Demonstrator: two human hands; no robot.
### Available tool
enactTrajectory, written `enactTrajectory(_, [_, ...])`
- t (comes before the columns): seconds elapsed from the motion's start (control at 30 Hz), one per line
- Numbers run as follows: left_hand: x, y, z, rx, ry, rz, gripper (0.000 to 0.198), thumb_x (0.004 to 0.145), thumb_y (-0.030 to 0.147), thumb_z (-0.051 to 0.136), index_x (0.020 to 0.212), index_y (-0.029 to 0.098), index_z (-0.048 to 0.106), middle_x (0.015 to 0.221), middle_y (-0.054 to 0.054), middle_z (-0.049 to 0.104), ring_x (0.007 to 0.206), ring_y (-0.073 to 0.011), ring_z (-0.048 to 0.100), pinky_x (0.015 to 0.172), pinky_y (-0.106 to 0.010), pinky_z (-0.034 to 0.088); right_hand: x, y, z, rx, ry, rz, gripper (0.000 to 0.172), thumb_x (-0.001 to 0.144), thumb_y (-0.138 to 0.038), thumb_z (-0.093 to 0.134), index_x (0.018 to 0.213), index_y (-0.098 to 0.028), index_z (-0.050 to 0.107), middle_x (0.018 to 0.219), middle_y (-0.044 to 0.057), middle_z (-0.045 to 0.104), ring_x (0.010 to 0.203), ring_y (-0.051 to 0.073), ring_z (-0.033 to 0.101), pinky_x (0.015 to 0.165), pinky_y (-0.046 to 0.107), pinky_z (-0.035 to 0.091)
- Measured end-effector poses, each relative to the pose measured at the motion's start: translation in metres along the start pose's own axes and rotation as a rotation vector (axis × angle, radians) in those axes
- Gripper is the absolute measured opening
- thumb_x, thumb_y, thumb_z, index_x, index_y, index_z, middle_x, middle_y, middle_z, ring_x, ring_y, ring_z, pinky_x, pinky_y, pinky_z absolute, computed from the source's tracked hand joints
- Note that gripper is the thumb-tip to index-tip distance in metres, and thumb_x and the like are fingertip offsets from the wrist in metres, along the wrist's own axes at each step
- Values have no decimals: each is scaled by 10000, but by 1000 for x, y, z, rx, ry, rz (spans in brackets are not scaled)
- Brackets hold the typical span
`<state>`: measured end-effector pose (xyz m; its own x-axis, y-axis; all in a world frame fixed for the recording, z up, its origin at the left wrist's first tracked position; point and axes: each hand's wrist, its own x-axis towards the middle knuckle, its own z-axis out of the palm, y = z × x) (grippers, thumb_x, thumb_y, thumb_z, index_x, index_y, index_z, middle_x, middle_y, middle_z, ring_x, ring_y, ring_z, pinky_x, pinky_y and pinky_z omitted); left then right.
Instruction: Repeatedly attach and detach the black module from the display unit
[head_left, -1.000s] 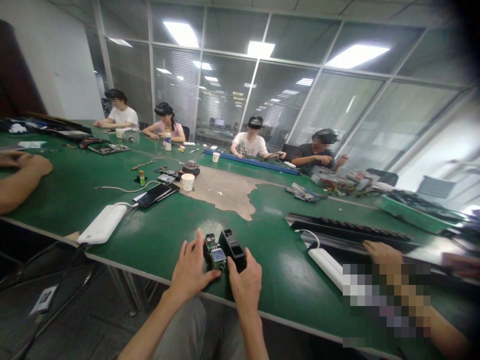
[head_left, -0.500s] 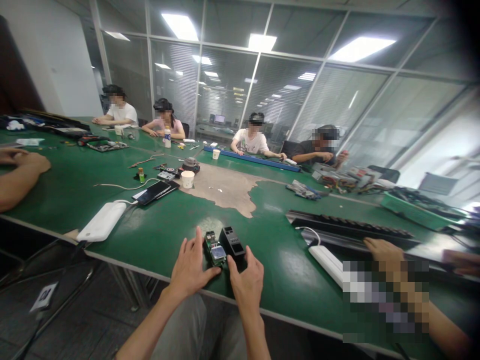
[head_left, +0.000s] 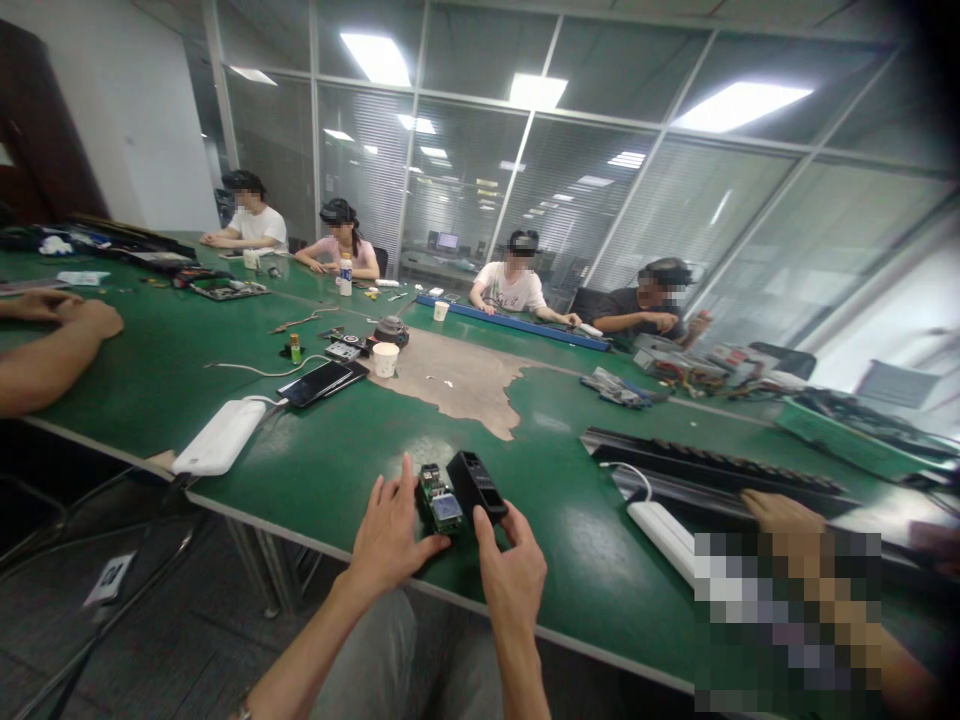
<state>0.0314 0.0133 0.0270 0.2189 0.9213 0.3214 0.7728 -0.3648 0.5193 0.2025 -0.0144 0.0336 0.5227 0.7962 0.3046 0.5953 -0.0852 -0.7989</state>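
Left hand (head_left: 386,538) spread wide beside the circuit board (head_left: 442,505), its fingers pointing away from the body and its thumb reaching across to the board's near end; it has no grip on the board, and whether the thumb touches it is hard to tell. The right hand (head_left: 514,565) is partly closed, with thumb and fingers set about the near end of the black casing (head_left: 475,482), which it appears to hold lightly. Board and casing sit side by side, close together, near the front edge of the green surface (head_left: 574,580); whether the casing is slightly raised cannot be told. As for progress, the two parts look fully separate: the board lies uncovered, its components and a bluish-grey block exposed, and nothing shows it seated in the casing. Any joining of the two is therefore not done at this point. How complete each part is remains unclear, since the casing's inside and underside are hidden. Farther off lie a dark phone (head_left: 324,383) and a paper cup (head_left: 385,360), while a white power strip (head_left: 220,438) rests to the left, all well apart from both hands.
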Motion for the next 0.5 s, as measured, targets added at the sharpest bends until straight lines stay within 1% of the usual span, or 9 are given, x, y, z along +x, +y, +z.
enactTrajectory(0.13, [0,-1,0,-8,0,0,1233,716,612,655,1486,115,-171,1359,-150,522,1301,-309,412,1148,-531,152,-5,-15,0,-8,27,-60,575,791,-609,559,1154,-170,636,1046,119,679,984,274,612,886,372,437])
enactTrajectory(0.27, [0,-1,0,-16,-4,-12,1224,718,576,658,1485,115,-176,1357,-152,522,1302,-315,414,1144,-547,157,-6,-23,5,-29,68,-133,576,794,-607,559,1122,-143,649,1035,134,678,975,277,608,880,372,436])
enactTrajectory(0.4, [0,-2,0,-28,-4,-6,1224,717,564,656,1484,114,-185,1363,-143,519,1302,-319,409,1147,-545,154,-8,-26,10,-43,28,-165,542,808,-586,556,1107,-144,652,1000,126,684,939,264,617,851,358,440])
enactTrajectory(0.5, [-1,-2,-1,-32,8,10,1175,749,562,625,1488,105,-165,1353,-140,527,1288,-312,419,1150,-541,150,-11,-30,13,-68,12,-191,535,815,-577,553,1120,-147,644,997,124,682,933,261,615,842,357,440])
